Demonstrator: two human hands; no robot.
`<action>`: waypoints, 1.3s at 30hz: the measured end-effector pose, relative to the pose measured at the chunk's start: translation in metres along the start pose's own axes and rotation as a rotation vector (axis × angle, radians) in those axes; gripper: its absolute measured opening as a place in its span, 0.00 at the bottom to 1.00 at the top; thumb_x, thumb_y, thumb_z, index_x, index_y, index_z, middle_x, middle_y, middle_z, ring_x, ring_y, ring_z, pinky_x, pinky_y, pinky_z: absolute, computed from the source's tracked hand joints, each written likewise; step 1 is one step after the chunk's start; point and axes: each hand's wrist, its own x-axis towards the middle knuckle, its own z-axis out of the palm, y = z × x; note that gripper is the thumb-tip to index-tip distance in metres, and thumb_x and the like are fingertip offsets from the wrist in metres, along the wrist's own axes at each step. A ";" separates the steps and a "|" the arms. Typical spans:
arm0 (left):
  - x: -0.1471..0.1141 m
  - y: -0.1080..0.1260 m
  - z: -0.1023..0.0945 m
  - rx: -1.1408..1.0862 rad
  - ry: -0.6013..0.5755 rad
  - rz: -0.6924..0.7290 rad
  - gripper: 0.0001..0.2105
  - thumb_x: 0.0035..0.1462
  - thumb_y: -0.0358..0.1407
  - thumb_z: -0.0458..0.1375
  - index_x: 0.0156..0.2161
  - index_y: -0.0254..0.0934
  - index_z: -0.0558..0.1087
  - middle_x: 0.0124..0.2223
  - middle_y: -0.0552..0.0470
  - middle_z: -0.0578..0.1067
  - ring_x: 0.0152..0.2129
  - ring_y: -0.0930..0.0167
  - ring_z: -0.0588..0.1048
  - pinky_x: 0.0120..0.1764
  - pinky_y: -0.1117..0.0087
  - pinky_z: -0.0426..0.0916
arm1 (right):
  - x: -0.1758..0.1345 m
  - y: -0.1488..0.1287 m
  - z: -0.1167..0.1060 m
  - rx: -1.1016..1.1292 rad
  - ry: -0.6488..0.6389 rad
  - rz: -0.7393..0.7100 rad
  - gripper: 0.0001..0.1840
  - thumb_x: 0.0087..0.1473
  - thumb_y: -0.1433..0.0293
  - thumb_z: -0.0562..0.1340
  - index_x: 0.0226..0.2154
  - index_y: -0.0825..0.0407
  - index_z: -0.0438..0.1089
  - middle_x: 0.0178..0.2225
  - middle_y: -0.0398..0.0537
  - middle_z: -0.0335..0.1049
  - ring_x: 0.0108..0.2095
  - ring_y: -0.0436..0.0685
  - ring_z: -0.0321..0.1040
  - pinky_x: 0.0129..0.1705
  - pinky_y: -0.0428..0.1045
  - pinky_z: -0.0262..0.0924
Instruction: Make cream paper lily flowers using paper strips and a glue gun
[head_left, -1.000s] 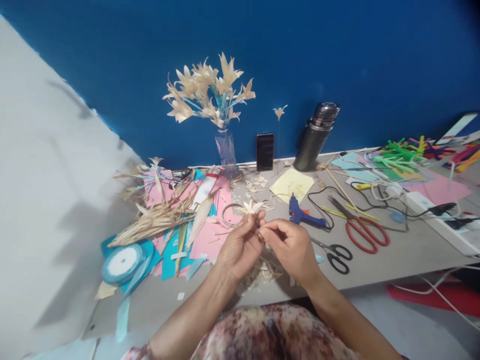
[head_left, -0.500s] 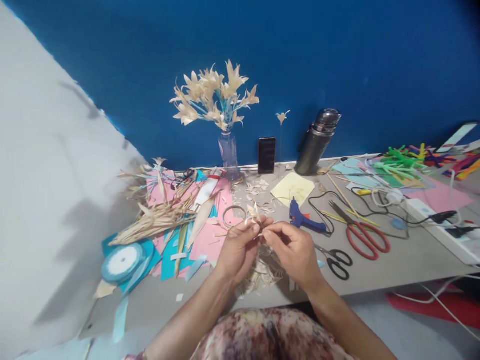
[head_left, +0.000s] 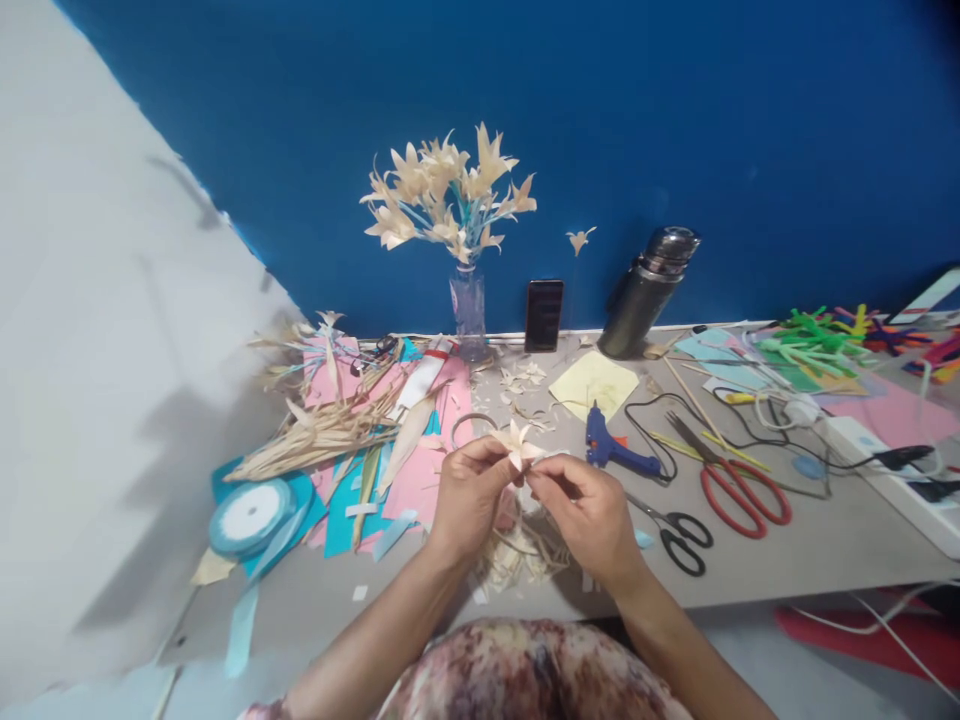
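Between my two hands is a small cream husk flower with pointed petals spread, its face toward me. My left hand pinches it from the left, thumb and fingers closed at its base. From the right, the fingertips of my right hand close on the same base, just under the petals. Any stem is hidden by the fingers. Below the hands lies a heap of pale husk scraps. A roll of tape sits behind my left hand, and a blue glue gun stands beyond my right.
Similar flowers fill a clear bottle by the wall, near a phone and a flask. Dried husks and a ribbon spool lie left. Red-handled scissors, black-handled scissors and a power strip lie right.
The flower has been turned, so its open petals now face me rather than pointing up. Both hands keep hold of it. The whole view has shifted slightly.
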 end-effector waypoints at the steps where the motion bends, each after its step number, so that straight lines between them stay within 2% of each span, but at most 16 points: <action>1: -0.001 -0.001 0.000 0.004 0.018 0.005 0.10 0.42 0.33 0.75 0.27 0.33 0.79 0.27 0.51 0.78 0.24 0.73 0.74 0.29 0.75 0.69 | 0.000 0.000 0.000 -0.002 0.007 -0.012 0.08 0.59 0.68 0.63 0.29 0.51 0.76 0.27 0.44 0.76 0.26 0.52 0.71 0.33 0.46 0.66; 7: -0.005 -0.004 0.002 -0.026 0.031 -0.042 0.10 0.40 0.34 0.75 0.27 0.34 0.80 0.26 0.51 0.78 0.20 0.74 0.73 0.19 0.78 0.63 | 0.000 0.000 0.000 -0.033 0.046 -0.072 0.10 0.59 0.70 0.63 0.26 0.50 0.74 0.24 0.43 0.74 0.25 0.52 0.68 0.32 0.45 0.64; 13: -0.005 -0.005 0.002 -0.007 0.013 -0.037 0.10 0.40 0.35 0.76 0.28 0.34 0.81 0.23 0.52 0.77 0.22 0.72 0.75 0.22 0.77 0.66 | -0.002 0.001 -0.001 -0.032 0.059 -0.073 0.11 0.59 0.69 0.63 0.26 0.51 0.74 0.23 0.41 0.71 0.24 0.51 0.66 0.29 0.44 0.61; 17: -0.006 -0.005 0.001 0.032 0.009 -0.009 0.10 0.40 0.35 0.76 0.28 0.34 0.82 0.26 0.50 0.79 0.21 0.73 0.74 0.21 0.76 0.65 | -0.002 0.003 -0.002 -0.009 0.040 -0.025 0.11 0.59 0.68 0.63 0.26 0.51 0.74 0.23 0.41 0.71 0.24 0.50 0.66 0.29 0.44 0.60; 25: -0.004 -0.008 0.000 0.074 0.021 -0.034 0.11 0.40 0.37 0.75 0.28 0.33 0.81 0.23 0.52 0.77 0.18 0.74 0.71 0.18 0.77 0.61 | -0.002 0.009 0.000 0.086 0.019 0.153 0.13 0.57 0.63 0.65 0.25 0.52 0.75 0.21 0.42 0.70 0.23 0.51 0.65 0.27 0.44 0.59; 28: 0.001 -0.006 -0.001 0.043 0.007 -0.058 0.11 0.39 0.36 0.75 0.27 0.33 0.80 0.24 0.52 0.77 0.18 0.75 0.71 0.21 0.77 0.63 | 0.000 0.013 0.001 0.136 -0.032 0.216 0.13 0.56 0.61 0.66 0.28 0.53 0.77 0.24 0.44 0.74 0.25 0.52 0.69 0.29 0.45 0.62; 32: 0.006 0.002 -0.004 0.020 0.051 -0.040 0.11 0.40 0.36 0.74 0.25 0.33 0.77 0.23 0.53 0.76 0.21 0.74 0.72 0.26 0.76 0.66 | -0.002 0.021 0.002 0.134 -0.111 0.237 0.09 0.54 0.64 0.66 0.33 0.52 0.79 0.31 0.46 0.79 0.31 0.55 0.73 0.34 0.46 0.65; 36: 0.008 0.008 -0.003 0.036 0.033 0.041 0.11 0.40 0.33 0.74 0.27 0.33 0.76 0.24 0.53 0.77 0.22 0.75 0.73 0.29 0.76 0.66 | -0.006 0.027 0.004 0.137 -0.088 0.241 0.08 0.53 0.66 0.65 0.29 0.52 0.78 0.27 0.45 0.77 0.27 0.53 0.71 0.30 0.46 0.63; 39: 0.007 0.005 0.000 -0.014 -0.010 -0.018 0.15 0.40 0.31 0.74 0.35 0.35 0.77 0.29 0.52 0.80 0.24 0.74 0.74 0.30 0.75 0.67 | -0.007 0.028 0.006 0.153 -0.061 0.221 0.08 0.53 0.66 0.66 0.28 0.52 0.77 0.25 0.44 0.75 0.26 0.53 0.69 0.29 0.46 0.62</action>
